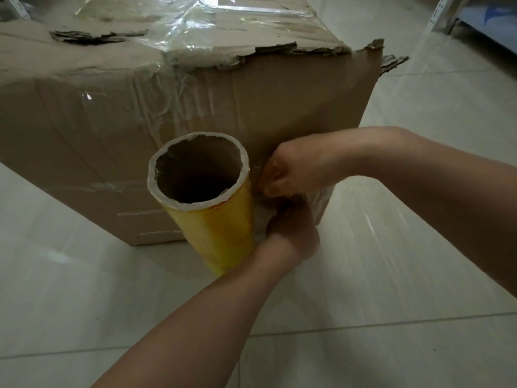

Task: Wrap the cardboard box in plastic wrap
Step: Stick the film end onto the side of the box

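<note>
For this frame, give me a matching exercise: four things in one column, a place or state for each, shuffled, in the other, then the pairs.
1. roll
2. box
3. right hand
4. shelf

A. torn along its top edge
B. top right corner of the view
C. upright, yellow
D. gripping the film

Pairs: 1-C; 2-A; 3-D; 4-B

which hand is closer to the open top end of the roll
Right. The right hand sits just beside the open rim of the roll, pinching the plastic wrap. The left hand is lower, against the yellow side, also gripping the wrap.
</note>
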Demonstrator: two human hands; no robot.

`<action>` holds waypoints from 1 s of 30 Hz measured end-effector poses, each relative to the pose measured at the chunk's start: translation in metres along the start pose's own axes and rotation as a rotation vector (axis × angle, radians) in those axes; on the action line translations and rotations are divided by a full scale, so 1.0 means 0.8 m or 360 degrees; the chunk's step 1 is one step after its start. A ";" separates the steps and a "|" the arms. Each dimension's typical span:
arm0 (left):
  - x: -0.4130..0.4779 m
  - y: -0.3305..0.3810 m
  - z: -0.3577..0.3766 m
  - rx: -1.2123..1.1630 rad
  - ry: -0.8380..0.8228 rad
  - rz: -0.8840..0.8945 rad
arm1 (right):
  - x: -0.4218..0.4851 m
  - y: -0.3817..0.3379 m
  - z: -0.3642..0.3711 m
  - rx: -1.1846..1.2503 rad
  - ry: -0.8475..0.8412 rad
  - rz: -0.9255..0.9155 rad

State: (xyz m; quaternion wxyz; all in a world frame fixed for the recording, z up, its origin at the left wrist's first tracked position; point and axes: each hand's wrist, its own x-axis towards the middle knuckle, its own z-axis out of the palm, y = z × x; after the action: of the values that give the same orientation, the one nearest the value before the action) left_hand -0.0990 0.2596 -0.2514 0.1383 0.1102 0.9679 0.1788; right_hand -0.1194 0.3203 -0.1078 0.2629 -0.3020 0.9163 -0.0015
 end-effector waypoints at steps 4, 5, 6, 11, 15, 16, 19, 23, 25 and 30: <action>-0.068 0.001 -0.016 0.0051 -0.0126 0.0395 | 0.002 -0.006 -0.006 0.0117 -0.0031 -0.0032; -0.096 -0.003 -0.033 0.0025 -0.0115 0.0540 | 0.001 -0.010 -0.005 0.0071 -0.0073 -0.0022; -0.121 -0.007 -0.052 0.0002 -0.0104 0.0652 | 0.003 -0.014 -0.006 0.0061 -0.0083 -0.0013; -0.217 -0.049 -0.153 0.0218 0.0365 0.1393 | 0.000 -0.024 -0.010 -0.0035 -0.0155 0.0124; -0.217 -0.104 -0.217 0.0349 0.0846 0.1210 | -0.006 -0.026 -0.008 -0.0134 -0.0193 0.0186; -0.211 -0.111 -0.230 0.0438 0.0861 0.1147 | -0.005 -0.031 -0.007 -0.0174 -0.0224 0.0208; -0.190 -0.116 -0.245 0.0703 0.0698 0.1091 | 0.007 -0.037 0.008 -0.0238 -0.0413 0.0274; -0.169 -0.112 -0.244 0.0871 0.0545 0.1254 | 0.025 -0.044 0.017 -0.0078 -0.0479 0.0387; -0.161 -0.111 -0.239 0.0823 0.0513 0.1306 | 0.026 -0.045 0.013 -0.0029 -0.0384 0.0458; -0.156 -0.113 -0.223 0.0777 0.0653 0.1364 | 0.035 -0.039 0.016 0.0050 -0.0322 0.0468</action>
State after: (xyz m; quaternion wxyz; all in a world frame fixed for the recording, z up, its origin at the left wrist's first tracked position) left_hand -0.0516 0.0882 -0.0971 -0.1689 0.4874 0.8567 0.0068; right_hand -0.1148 0.2812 -0.1267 0.3559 -0.1594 0.9193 0.0530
